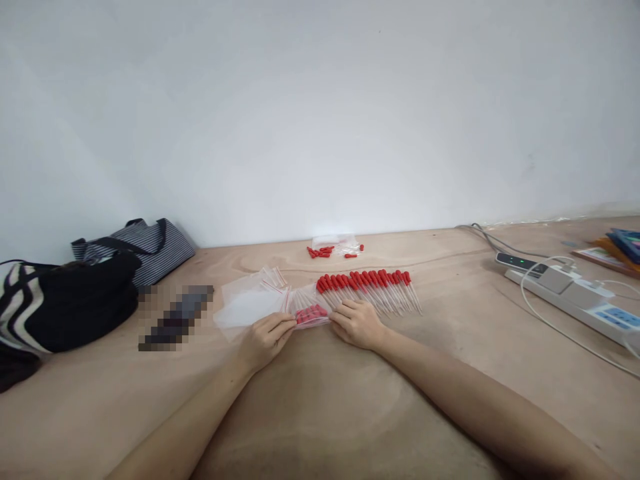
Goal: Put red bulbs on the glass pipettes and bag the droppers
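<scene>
A clear zip bag (311,321) lies in front of me with several red-bulbed droppers inside, their bulbs toward me. My left hand (270,335) pinches its near left corner, while my right hand (357,325) grips the near right corner with curled fingers. Just beyond my right hand, a row of droppers (383,280) lies side by side, red bulbs facing away and clear thin stems pointing toward me. Flat zip bags (245,303) are fanned out beyond my left hand, some with red seal lines.
Loose red bulbs (320,252) and clear stems lie by the wall. A white power strip (575,300) with cables is at right, near some colourful flat items (617,247). Black cloth (95,300), a striped bag (160,257) and a blurred dark object (177,319) sit at left.
</scene>
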Tool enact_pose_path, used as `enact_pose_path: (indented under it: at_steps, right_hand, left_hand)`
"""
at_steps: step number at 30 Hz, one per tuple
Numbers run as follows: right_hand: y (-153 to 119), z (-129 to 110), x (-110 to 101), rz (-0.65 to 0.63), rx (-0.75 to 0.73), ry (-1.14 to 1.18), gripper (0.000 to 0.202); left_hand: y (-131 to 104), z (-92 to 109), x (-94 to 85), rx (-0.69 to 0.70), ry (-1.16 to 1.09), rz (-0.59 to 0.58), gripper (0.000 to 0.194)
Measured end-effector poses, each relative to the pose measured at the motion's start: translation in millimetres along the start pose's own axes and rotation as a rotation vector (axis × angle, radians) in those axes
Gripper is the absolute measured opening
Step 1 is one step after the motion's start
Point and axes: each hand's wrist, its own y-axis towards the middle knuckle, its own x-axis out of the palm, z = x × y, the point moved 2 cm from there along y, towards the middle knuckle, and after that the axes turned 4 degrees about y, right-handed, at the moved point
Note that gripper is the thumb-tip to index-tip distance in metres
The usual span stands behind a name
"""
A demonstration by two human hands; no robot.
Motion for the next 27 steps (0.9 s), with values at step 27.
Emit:
enact_pose_path:
  at_steps: [27]
  right_hand:
    - [0,0,4,0.065,-0.154,-0.049,0.016]
  left_hand:
    - [9,12,4.2,0.097,-0.024,0.125,0.014]
